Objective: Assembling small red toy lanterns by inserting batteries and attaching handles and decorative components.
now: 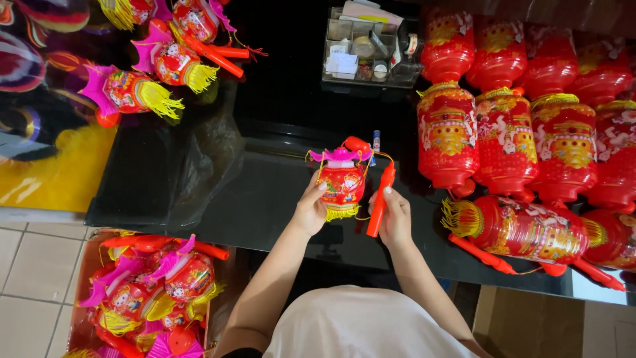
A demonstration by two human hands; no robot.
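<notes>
Left of my hands, a box (142,298) of small lanterns waits. My left hand (310,209) grips one small lantern (341,182) above the bench (265,199); my right hand (395,219) holds its red handle (381,199). Finished large lanterns (517,139) lie to the right.

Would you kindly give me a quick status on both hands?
Left hand grips small red lantern. Right hand holds its orange stick. Nothing obstructing.

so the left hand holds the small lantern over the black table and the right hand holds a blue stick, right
Not quite: the head view shows the stick in the right hand is red-orange, not blue. The rest stands: the left hand holds the small lantern over the black table.
</notes>
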